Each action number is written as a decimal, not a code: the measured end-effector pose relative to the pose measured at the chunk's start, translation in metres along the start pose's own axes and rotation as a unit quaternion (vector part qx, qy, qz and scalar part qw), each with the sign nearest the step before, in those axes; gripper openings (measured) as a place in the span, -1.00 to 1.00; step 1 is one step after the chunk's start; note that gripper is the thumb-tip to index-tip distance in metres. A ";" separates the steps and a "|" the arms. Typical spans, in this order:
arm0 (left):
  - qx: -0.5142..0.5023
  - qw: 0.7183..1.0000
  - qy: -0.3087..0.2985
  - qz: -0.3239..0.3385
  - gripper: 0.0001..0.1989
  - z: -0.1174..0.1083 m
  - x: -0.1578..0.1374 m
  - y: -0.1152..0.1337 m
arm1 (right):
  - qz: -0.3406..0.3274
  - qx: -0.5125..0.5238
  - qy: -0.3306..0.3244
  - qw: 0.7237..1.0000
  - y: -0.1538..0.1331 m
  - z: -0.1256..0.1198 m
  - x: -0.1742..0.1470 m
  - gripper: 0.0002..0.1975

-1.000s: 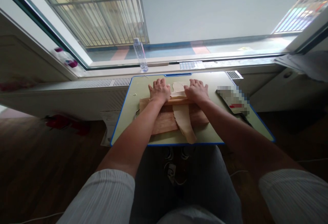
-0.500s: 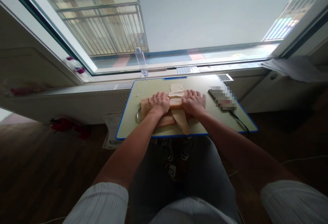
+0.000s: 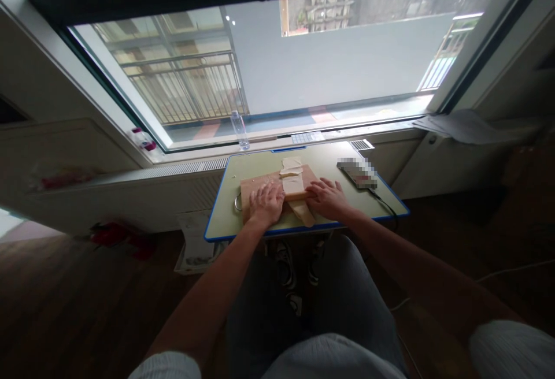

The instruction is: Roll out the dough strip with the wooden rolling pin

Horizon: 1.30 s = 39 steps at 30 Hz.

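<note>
On a wooden cutting board (image 3: 260, 180) lies a long pale strip of dough (image 3: 293, 183), its far end wrinkled, its near end hanging over the board's front edge. A wooden rolling pin (image 3: 296, 196) lies across this strip, only its middle showing. My left hand (image 3: 266, 203) rests flat on the pin's left end, fingers stretched forward over it. At the other end, my right hand (image 3: 327, 198) lies palm down on the pin with its fingers spread. Both hands are open and press on the pin from above, hiding its ends.
The board sits on a small blue-edged table (image 3: 221, 194). A phone-like device (image 3: 359, 173), partly blurred out, lies on the right with a black cable (image 3: 384, 201). Behind, on the sill, stand a clear bottle (image 3: 240, 132) and a white keyboard-like object (image 3: 307, 137).
Both hands have drawn the rolling pin toward me along the dough, so more of the strip shows beyond it. My view has tilted up.
</note>
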<state>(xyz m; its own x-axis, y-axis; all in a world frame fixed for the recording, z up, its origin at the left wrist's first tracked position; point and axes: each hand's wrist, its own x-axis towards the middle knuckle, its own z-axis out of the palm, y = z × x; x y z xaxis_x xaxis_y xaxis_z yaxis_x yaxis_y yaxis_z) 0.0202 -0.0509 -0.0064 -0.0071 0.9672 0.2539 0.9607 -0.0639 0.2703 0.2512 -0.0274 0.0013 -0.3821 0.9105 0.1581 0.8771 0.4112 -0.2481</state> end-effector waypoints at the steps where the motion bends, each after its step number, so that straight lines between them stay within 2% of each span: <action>1: -0.011 1.000 0.012 0.011 -0.55 -0.002 -0.004 0.001 | -0.012 0.001 0.002 1.000 0.003 -0.001 0.000 -0.63; 4: -0.045 0.994 0.054 0.086 -0.52 -0.007 -0.021 0.004 | -0.027 0.007 0.026 0.999 0.014 -0.002 0.002 -0.68; 5: -0.050 0.990 0.050 0.123 -0.48 -0.008 -0.026 0.005 | -0.022 0.009 0.043 0.999 0.018 -0.001 0.003 -0.68; 7: -0.059 0.979 0.002 0.194 -0.40 -0.008 -0.034 0.006 | 0.005 0.016 0.087 0.996 0.027 0.002 0.006 -0.69; 9: -0.058 0.971 -0.041 0.229 -0.35 -0.008 -0.033 0.007 | 0.042 0.037 0.129 0.990 0.036 0.007 0.008 -0.69; 12: -0.025 0.958 -0.066 0.279 -0.41 -0.008 -0.018 0.006 | 0.095 0.081 0.172 0.977 0.047 0.015 0.010 -0.66; 14: 0.011 0.934 -0.067 0.351 -0.51 -0.008 -0.004 0.004 | 0.125 0.100 0.192 0.968 0.050 0.019 0.011 -0.64; 17: 0.054 0.891 -0.038 0.450 -0.63 -0.006 0.015 0.002 | 0.159 0.119 0.217 0.956 0.051 0.025 0.013 -0.65; 20: 0.067 0.874 0.008 0.482 -0.64 -0.002 0.027 0.002 | 0.168 0.145 0.238 0.946 0.051 0.031 0.017 -0.66; 22: 0.069 0.872 0.022 0.485 -0.63 -0.001 0.032 0.005 | 0.164 0.159 0.248 0.941 0.052 0.035 0.020 -0.64; 25: 0.069 0.871 0.012 0.487 -0.69 -0.003 0.039 0.011 | 0.159 0.173 0.261 0.936 0.052 0.040 0.023 -0.63; 27: 0.041 0.882 -0.001 0.470 -0.75 -0.006 0.045 0.015 | 0.161 0.181 0.269 0.932 0.051 0.041 0.023 -0.62; 29: -0.025 0.911 -0.001 0.413 -0.76 -0.009 0.054 0.015 | 0.161 0.189 0.269 0.931 0.051 0.040 0.022 -0.62; 32: -0.173 0.950 0.036 0.259 -0.77 -0.011 0.074 0.010 | 0.168 0.201 0.258 0.930 0.050 0.038 0.020 -0.62; 35: -0.305 0.942 0.068 0.124 -0.75 -0.010 0.098 0.002 | 0.189 0.213 0.264 0.922 0.051 0.036 0.019 -0.61; 39: -0.385 0.916 0.075 0.082 -0.68 -0.009 0.121 -0.004 | 0.194 0.234 0.275 0.912 0.051 0.035 0.018 -0.59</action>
<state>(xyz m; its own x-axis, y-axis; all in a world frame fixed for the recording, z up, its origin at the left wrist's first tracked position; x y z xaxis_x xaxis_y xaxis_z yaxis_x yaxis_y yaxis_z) 0.0131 0.0641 0.0312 0.0274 0.8881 0.4588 0.4717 -0.4161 0.7774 0.2785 0.0115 -0.0417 0.2472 0.8846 0.3954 0.6460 0.1538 -0.7477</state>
